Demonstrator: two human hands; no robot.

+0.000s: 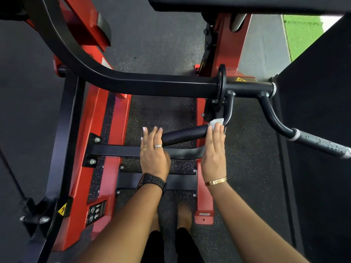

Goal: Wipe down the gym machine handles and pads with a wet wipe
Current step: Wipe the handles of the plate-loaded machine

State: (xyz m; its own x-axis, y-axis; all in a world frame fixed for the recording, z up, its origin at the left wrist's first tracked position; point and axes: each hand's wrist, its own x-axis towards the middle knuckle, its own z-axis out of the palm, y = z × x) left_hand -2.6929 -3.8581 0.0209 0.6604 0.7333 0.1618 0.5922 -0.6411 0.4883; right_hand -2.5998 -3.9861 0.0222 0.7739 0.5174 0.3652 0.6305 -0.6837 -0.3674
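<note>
A black padded handle of the red and black gym machine runs across the middle of the view. My left hand lies over its left end with straight fingers. My right hand presses a white wet wipe onto the handle's right end, where it joins a curved black bar; its fingers are straight and cover most of the wipe. A second handle with a wet, grey-banded grip sticks out at the right.
A thick black lever arm crosses above the handles. Red frame beams flank a speckled rubber floor. A black pad sits at the top edge, a dark panel at the right, green turf beyond.
</note>
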